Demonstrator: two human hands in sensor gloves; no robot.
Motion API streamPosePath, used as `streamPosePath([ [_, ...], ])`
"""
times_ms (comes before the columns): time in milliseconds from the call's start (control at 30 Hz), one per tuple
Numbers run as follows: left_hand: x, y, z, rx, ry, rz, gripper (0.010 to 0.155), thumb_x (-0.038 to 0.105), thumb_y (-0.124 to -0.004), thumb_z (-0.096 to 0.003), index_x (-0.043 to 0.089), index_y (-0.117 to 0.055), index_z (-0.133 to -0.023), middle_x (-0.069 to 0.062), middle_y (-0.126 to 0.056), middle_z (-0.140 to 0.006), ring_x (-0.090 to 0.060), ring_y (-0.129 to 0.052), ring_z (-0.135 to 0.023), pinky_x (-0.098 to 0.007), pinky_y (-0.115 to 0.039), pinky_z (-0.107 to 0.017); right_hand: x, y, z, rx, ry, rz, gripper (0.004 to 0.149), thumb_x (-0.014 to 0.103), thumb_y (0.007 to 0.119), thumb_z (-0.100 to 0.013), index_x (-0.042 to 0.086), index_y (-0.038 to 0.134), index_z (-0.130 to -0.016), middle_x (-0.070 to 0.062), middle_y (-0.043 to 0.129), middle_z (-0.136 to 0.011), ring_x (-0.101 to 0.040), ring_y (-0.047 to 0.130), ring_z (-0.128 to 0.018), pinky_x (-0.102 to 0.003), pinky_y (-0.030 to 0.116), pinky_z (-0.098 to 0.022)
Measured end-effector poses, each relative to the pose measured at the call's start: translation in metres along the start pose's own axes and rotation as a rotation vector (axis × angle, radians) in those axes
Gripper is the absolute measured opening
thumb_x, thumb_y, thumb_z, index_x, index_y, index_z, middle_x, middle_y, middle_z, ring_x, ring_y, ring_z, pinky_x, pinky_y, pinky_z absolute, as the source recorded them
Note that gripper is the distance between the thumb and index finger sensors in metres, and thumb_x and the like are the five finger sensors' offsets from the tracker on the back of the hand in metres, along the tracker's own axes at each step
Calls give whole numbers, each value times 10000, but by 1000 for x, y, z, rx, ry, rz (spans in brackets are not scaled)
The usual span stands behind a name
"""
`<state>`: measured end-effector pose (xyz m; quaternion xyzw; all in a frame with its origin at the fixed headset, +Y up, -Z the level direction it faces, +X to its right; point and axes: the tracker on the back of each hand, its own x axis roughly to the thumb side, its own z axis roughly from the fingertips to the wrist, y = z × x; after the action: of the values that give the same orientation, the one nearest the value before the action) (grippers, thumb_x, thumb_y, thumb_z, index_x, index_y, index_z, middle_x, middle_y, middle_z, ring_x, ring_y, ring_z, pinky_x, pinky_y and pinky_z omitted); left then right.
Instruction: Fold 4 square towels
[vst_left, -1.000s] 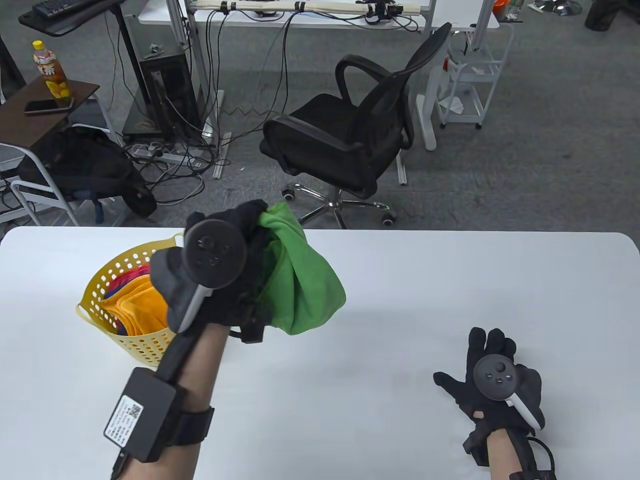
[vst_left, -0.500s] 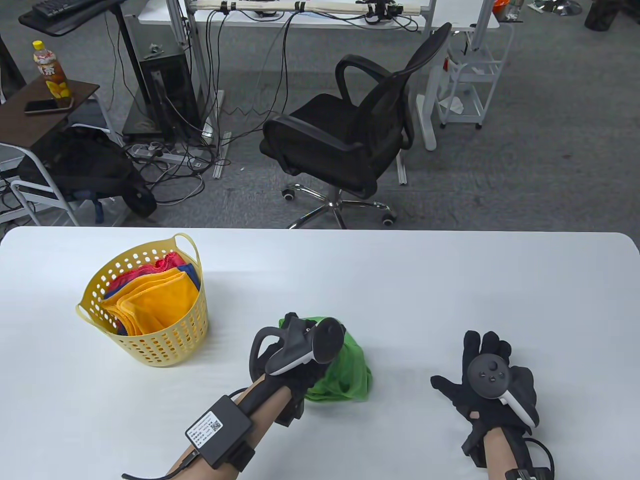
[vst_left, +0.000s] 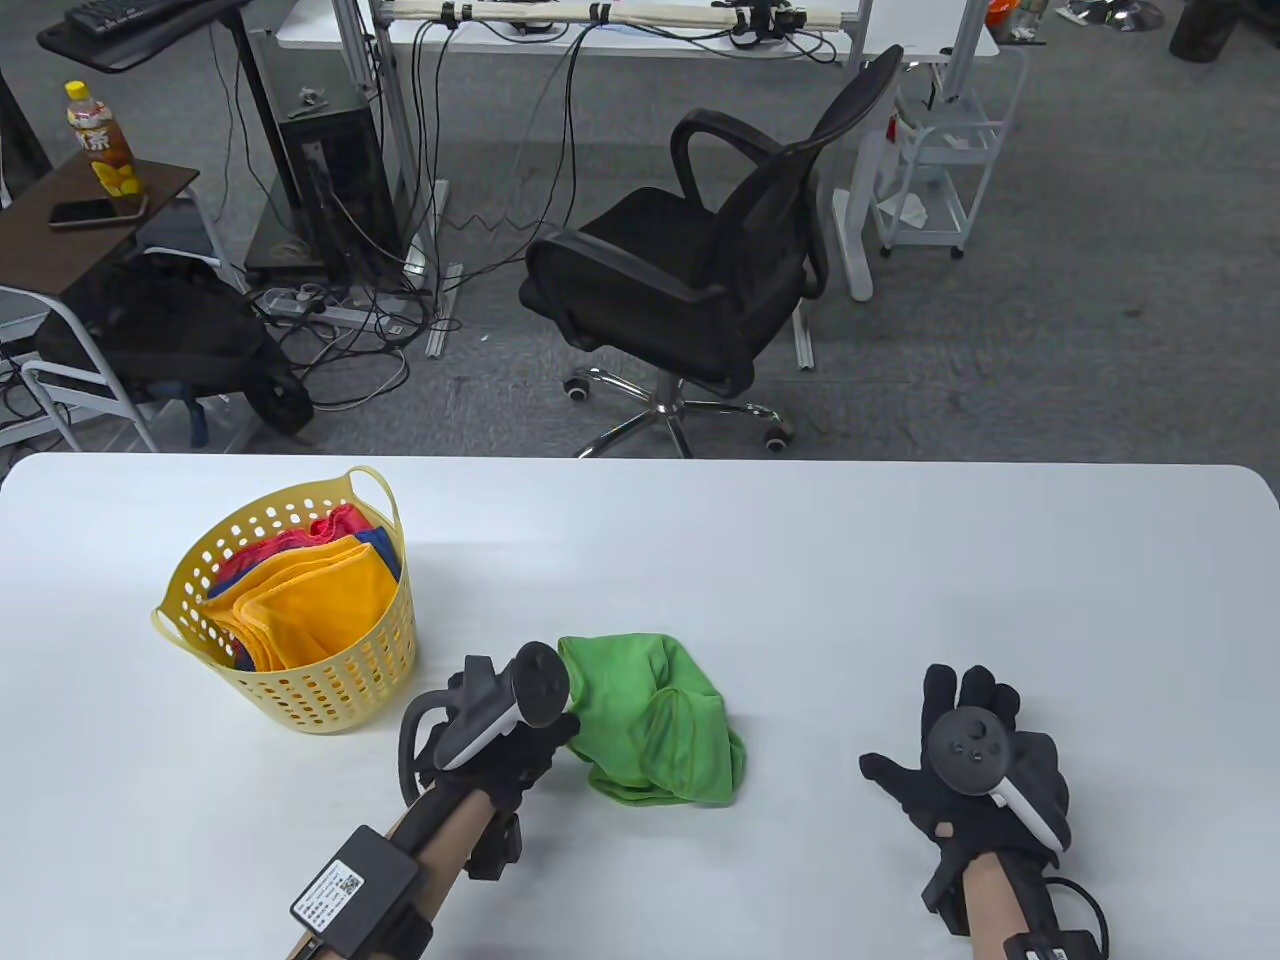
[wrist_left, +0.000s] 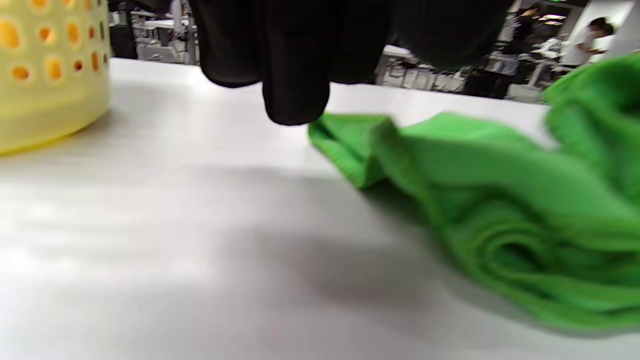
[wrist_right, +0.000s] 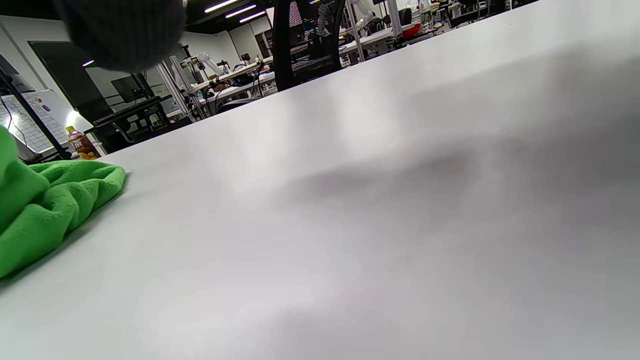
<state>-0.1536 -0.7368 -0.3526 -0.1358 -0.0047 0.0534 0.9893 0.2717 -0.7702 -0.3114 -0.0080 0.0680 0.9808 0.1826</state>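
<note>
A crumpled green towel (vst_left: 655, 725) lies on the white table (vst_left: 800, 560), near the front centre. My left hand (vst_left: 500, 745) is just left of it and holds nothing. In the left wrist view its fingers (wrist_left: 295, 75) hang just above the table by a corner of the towel (wrist_left: 500, 200). My right hand (vst_left: 965, 720) rests flat on the table to the right, fingers spread, well apart from the towel. The right wrist view shows the towel (wrist_right: 45, 205) at its left edge.
A yellow perforated basket (vst_left: 300, 690) stands at the table's left with orange (vst_left: 300, 600), red and blue towels in it; it also shows in the left wrist view (wrist_left: 50, 75). A black office chair (vst_left: 700, 270) stands beyond the far edge.
My left hand carried the green towel from above the basket down to the table's front centre, let it go and drew back to the left. My right hand barely moved.
</note>
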Motion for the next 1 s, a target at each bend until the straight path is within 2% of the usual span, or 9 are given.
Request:
streamPosePath([
  [67, 0, -4, -4, -16, 8, 16, 653, 595, -725, -473, 317, -694, -1063, 3, -837, -1058, -319, -688, -1107, -588, -443, -866, 0, 0, 0, 1, 0, 1, 1078, 582, 759, -453, 85, 28, -1068, -387, -56, -1057, -617, -4, -906, -836, 144, -521],
  [167, 10, -7, 4, -22, -136, 54, 700, 600, -758, -453, 382, -601, -1100, 23, -649, -1181, -356, -471, -1191, -618, -338, -878, 0, 0, 0, -1, 1, 1, 1075, 581, 758, -454, 85, 28, -1068, -387, -55, -1057, -616, -5, -907, -836, 144, -522],
  [333, 40, -3, 24, 118, -185, -54, 615, 584, -778, -455, 417, -702, -1042, 41, -709, -1148, -323, -517, -1189, -603, -338, -889, -2, 1, -3, 4, 13, -1, 1073, 581, 755, -456, 87, 26, -1068, -385, -60, -1056, -614, -9, -907, -836, 139, -521],
  [433, 53, -6, 7, 36, -131, -57, 620, 574, -757, -471, 402, -692, -1063, 11, -687, -1162, -341, -494, -1189, -612, -328, -884, -2, 3, -3, 11, 17, 9, 1069, 581, 753, -457, 87, 27, -1068, -386, -60, -1055, -614, -9, -905, -835, 140, -521],
  [567, 65, -20, -10, -124, -136, 75, 627, 561, -777, -472, 401, -689, -1072, -27, -615, -1195, -373, -394, -1195, -625, -289, -876, 1, 0, 0, 2, 5, 5, 1071, 581, 753, -458, 85, 27, -1069, -386, -59, -1056, -616, -10, -905, -835, 140, -521],
  [667, 75, -22, -13, -97, -133, 88, 424, 467, -770, -515, 421, -823, -934, -9, -663, -1165, -362, -425, -1186, -623, -303, -870, 7, -4, 4, -24, -30, -17, 1064, 580, 753, -459, 85, 37, -1071, -384, -47, -1061, -614, 1, -910, -834, 145, -522],
  [800, 84, -2, -2, -39, -169, 112, 413, 443, -738, -514, 388, -814, -917, 40, -827, -1062, -315, -605, -1159, -628, -353, -868, 26, -13, 10, -84, -123, -86, 1044, 574, 750, -466, 78, 65, -1079, -385, -12, -1074, -616, 34, -920, -835, 165, -525],
  [900, 87, 27, 7, -17, -209, 225, 413, 411, -735, -508, 352, -823, -908, 54, -980, -870, -233, -817, -1047, -625, -409, -862, 46, -20, 18, -138, -206, -119, 1015, 565, 745, -474, 70, 107, -1089, -386, 57, -1094, -621, 112, -946, -835, 195, -530],
  [1000, 91, 62, 16, 9, -241, 344, 414, 403, -735, -508, 324, -828, -904, 72, -1017, -776, -191, -883, -982, -604, -450, -862, 62, -24, 27, -192, -270, -179, 977, 560, 740, -480, 52, 189, -1106, -387, 164, -1119, -625, 210, -968, -838, 226, -534],
])
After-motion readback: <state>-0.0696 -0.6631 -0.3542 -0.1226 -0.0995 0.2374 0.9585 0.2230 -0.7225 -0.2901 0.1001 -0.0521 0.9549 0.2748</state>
